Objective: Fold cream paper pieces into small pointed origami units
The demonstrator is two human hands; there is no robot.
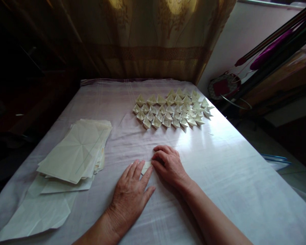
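Observation:
A small piece of folded paper lies on the cloth-covered table, partly hidden by both hands. My left hand rests flat on its left part, fingers stretched out and thumb apart. At the paper's right end, my right hand has its thumb and curled index finger closed on the edge. Beyond the hands stand several folded paper boats in close rows. To the left lies a stack of creased paper sheets, the top one marked with fold lines that meet at its middle.
A pale checked cloth covers the table. Behind the far edge hangs a patterned gold curtain. Off the right side are a bag and a blue-edged item below table height. Loose creased sheets lie at the near left edge.

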